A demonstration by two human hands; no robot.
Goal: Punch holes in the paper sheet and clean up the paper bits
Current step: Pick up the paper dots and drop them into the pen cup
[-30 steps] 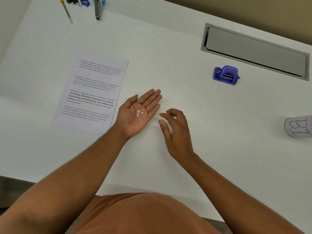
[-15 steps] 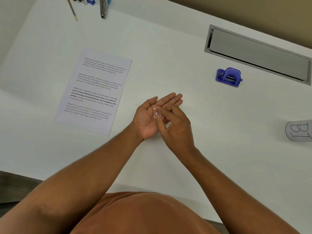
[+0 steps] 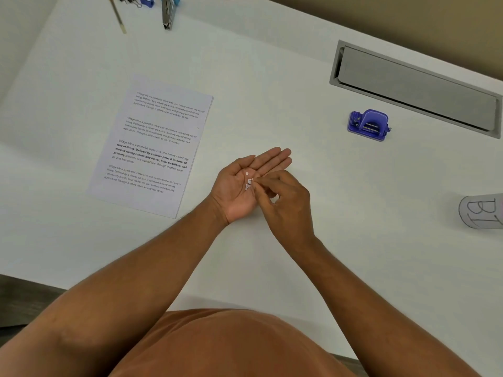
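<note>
My left hand (image 3: 236,195) lies palm up on the white table (image 3: 272,91), fingers straight, with several small white paper bits (image 3: 248,183) resting in the palm. My right hand (image 3: 287,204) hovers over that palm, its thumb and fingertips curled together and pinching at the paper bits. The printed paper sheet (image 3: 155,148) lies flat to the left of both hands. The purple hole punch (image 3: 368,125) stands apart at the upper right, untouched.
A grey recessed cable hatch (image 3: 416,88) sits behind the punch. A lettered white container (image 3: 481,210) pokes in at the right edge. At the far top left lie a pencil (image 3: 117,14), binder clips (image 3: 129,0) and a stapler (image 3: 168,12).
My right hand moved left from the table onto my open left palm and its fingers closed at the paper bits. The left hand shifted slightly right.
</note>
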